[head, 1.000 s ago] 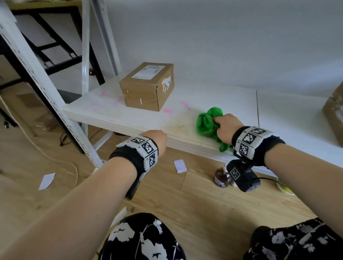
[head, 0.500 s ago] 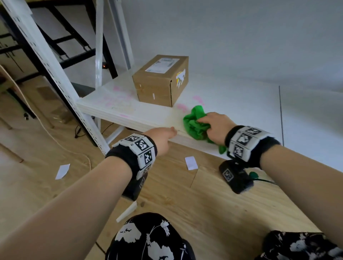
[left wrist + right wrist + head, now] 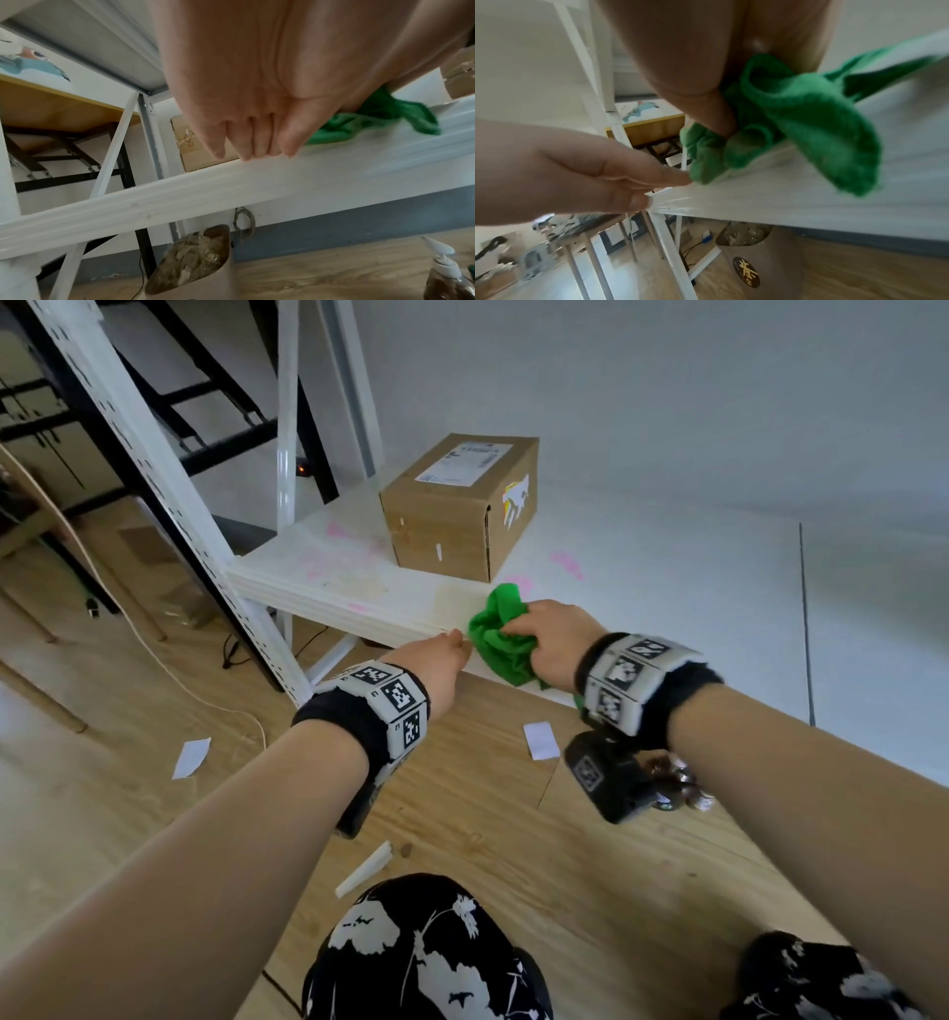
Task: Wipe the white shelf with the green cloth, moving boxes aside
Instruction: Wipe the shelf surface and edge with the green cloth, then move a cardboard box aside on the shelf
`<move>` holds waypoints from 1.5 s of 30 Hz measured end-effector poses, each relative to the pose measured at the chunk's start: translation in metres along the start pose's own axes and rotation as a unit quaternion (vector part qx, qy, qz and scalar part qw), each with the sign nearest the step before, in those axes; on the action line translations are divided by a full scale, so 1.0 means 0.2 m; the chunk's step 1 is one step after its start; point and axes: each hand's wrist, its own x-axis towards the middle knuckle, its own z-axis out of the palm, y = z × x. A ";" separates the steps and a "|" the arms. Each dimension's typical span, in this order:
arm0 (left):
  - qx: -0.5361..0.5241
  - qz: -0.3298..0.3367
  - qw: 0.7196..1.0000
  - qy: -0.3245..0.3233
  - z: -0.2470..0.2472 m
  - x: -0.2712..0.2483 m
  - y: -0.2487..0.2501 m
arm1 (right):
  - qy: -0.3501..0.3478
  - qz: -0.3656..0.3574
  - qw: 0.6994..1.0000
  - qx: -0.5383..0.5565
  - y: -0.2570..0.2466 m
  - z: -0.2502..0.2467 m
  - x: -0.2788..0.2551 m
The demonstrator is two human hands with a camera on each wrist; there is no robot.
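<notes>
Bunching the green cloth [image 3: 495, 636] in your right hand [image 3: 549, 642] scrubs the white shelf [image 3: 667, 588]; your left hand [image 3: 436, 660], fingers relaxed, steadies its edge.

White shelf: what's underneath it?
Under the white shelf stands a brown bin holding crumpled wrappers, with a grey cable hanging behind and wood floor beyond. The board hides whatever is further back.

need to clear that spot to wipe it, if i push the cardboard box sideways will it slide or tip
The cardboard box looks squat and sits flat on the white shelf, so it probably slides rather than tips. Its flaps look closed, so it likely stays rigid. Weight can't be judged.
</notes>
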 end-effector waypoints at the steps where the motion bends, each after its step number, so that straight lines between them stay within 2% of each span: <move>1: 0.000 0.001 1.000 0.002 0.00 0.00 0.00 | -0.003 0.006 1.000 0.007 0.05 -0.02 -0.04; 6: -0.012 0.004 1.000 -0.016 0.00 0.01 -0.02 | 0.022 0.117 0.993 -0.009 0.25 -0.13 -0.15; 10: -0.004 0.001 1.000 -0.024 -0.02 0.02 -0.01 | 0.017 0.106 0.994 -0.019 0.09 -0.04 -0.04; 13: 0.002 -0.004 1.000 -0.020 -0.02 0.02 -0.01 | 0.010 0.049 0.999 -0.018 -0.03 0.02 0.00; 16: -0.004 -0.003 1.000 -0.016 -0.01 0.03 -0.02 | 0.006 0.009 1.000 0.007 0.00 0.02 -0.09; 20: -0.079 -0.025 0.996 -0.039 -0.04 0.06 -0.05 | 0.027 0.078 0.996 0.019 0.17 -0.04 -0.18; 23: -0.141 -0.046 0.989 0.004 -0.09 0.07 -0.10 | -0.007 0.130 0.991 -0.032 0.16 -0.10 -0.14; 25: -0.173 -0.080 0.981 0.036 -0.15 0.08 -0.14 | -0.039 0.142 0.987 -0.059 0.08 -0.15 -0.08; 27: -0.196 -0.110 0.972 0.073 -0.23 0.10 -0.17 | -0.033 0.131 0.988 -0.074 0.02 -0.22 -0.02; 31: -0.239 -0.151 0.947 0.150 -0.35 0.19 -0.25 | 0.089 0.089 0.992 0.018 -0.11 -0.36 0.13; 32: -0.254 -0.161 0.940 0.161 -0.37 0.23 -0.27 | 0.091 0.077 0.992 0.050 -0.13 -0.37 0.20; 36: -0.294 -0.211 0.913 0.189 -0.40 0.40 -0.37 | 0.042 0.073 0.980 0.183 -0.16 -0.31 0.43; 40: -0.332 -0.245 0.890 0.193 -0.43 0.52 -0.42 | 0.049 0.055 0.979 0.192 -0.15 -0.24 0.55; 45: -0.425 -0.216 0.857 0.193 -0.48 0.53 -0.39 | 0.055 0.046 0.977 0.199 -0.14 -0.22 0.55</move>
